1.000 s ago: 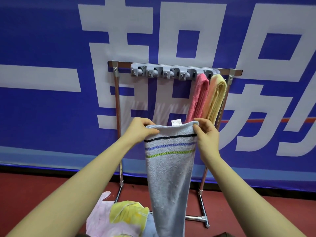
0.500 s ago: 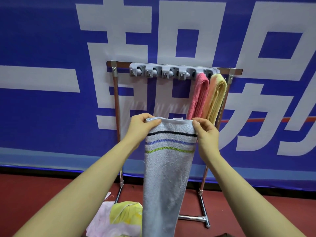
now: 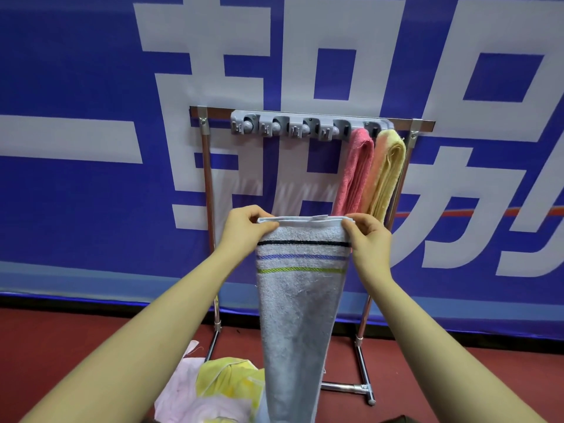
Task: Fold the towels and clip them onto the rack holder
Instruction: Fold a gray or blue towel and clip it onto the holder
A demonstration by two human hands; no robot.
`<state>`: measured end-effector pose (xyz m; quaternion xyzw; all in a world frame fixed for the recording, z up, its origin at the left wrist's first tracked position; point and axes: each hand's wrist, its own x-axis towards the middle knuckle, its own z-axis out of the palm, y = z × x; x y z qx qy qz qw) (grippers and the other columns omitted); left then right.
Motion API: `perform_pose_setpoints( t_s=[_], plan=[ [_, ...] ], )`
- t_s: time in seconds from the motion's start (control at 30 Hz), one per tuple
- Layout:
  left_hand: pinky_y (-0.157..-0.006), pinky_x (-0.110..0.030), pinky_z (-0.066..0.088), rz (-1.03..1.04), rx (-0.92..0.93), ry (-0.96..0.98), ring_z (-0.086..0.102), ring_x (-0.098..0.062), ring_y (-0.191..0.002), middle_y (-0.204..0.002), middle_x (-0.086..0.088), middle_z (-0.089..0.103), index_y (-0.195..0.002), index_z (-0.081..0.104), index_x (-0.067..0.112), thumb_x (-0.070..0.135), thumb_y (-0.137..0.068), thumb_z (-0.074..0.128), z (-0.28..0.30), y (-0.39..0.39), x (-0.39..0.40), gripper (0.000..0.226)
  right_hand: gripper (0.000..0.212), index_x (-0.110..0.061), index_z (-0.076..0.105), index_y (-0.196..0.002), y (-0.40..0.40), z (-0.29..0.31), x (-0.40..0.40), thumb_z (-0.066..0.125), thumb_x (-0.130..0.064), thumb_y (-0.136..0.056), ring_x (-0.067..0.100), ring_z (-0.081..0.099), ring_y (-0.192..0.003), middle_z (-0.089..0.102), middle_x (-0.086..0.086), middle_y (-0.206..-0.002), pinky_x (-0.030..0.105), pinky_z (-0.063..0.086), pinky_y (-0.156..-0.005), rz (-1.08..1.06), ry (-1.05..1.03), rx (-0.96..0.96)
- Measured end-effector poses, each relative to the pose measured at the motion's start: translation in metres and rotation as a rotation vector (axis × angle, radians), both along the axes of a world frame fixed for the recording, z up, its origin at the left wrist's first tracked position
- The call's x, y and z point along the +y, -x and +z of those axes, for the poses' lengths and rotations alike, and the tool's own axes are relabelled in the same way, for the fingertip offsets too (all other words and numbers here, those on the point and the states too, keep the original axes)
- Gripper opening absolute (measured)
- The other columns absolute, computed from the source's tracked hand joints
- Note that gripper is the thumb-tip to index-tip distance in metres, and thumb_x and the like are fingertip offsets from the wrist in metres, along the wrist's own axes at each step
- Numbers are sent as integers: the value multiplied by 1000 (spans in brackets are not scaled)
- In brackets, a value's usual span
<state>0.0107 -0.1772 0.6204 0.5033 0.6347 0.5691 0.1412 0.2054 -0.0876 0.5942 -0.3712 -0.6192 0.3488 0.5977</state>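
A folded grey towel [image 3: 297, 315] with black, purple and green stripes hangs lengthwise in front of me. My left hand [image 3: 244, 232] pinches its top left corner and my right hand [image 3: 369, 239] pinches its top right corner, holding the top edge level. Behind it stands a metal rack [image 3: 206, 178] carrying a grey clip holder [image 3: 305, 126] along its top bar. A pink towel [image 3: 355, 175] and a yellow towel [image 3: 387, 172] hang clipped at the holder's right end. The clips to the left of them hold nothing.
A pile of loose towels, yellow [image 3: 229, 383] and pale pink [image 3: 180, 389], lies on the red floor below my left arm. A blue banner [image 3: 76, 178] with large white characters covers the wall behind the rack. The rack's foot bar [image 3: 351, 387] sticks out at lower right.
The towel's top edge has risen a little and been evened out flat. Its white label, which stood up earlier, now lies folded along the top edge.
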Motion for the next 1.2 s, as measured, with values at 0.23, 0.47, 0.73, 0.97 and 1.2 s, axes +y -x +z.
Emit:
perform_pose_setpoints(
  t_s=[0.23, 0.47, 0.73, 0.97, 1.2],
  plan=[
    [-71, -31, 47, 10, 94, 19, 55, -11, -69, -72, 2, 64, -78, 68, 15, 15, -86, 66, -3, 7, 2, 8, 6, -11, 65, -92, 4, 3, 1, 61, -15, -90, 4, 56, -76, 62, -9, -81, 17, 44, -72, -34, -28, -28],
    [-78, -37, 51, 14, 183, 40, 59, -14, -75, -81, -7, 70, -88, 72, 10, 18, -89, 61, -3, 11, 3, 14, 7, -11, 64, -88, 5, 2, 3, 65, -18, -88, 7, 55, -75, 63, -3, -81, 24, 45, -74, -18, 24, -10],
    [-86, -33, 47, -17, 321, 47, 59, -20, -91, -94, -5, 65, -97, 72, 9, 14, -90, 59, 1, 12, 0, 15, 5, -14, 65, -81, 3, 1, 4, 68, -15, -85, 10, 56, -73, 64, 0, -79, 26, 47, -74, -21, 36, 44],
    [-76, -24, 44, -306, 275, 132, 50, -13, -76, -84, 1, 55, -118, 55, 28, 8, -92, 54, 1, 15, -7, 33, 7, -9, 66, -84, 7, -10, 6, 66, -15, -85, 11, 55, -73, 62, -4, -77, 25, 46, -72, -72, 82, 23],
    [-88, -26, 47, -424, 309, 248, 62, -15, -98, -105, 3, 70, -104, 67, 28, 4, -94, 51, -3, 13, -14, 31, 6, -10, 66, -82, 13, -16, 7, 68, -15, -84, 11, 56, -74, 63, -2, -76, 22, 44, -71, -75, 129, 49]
  ],
)
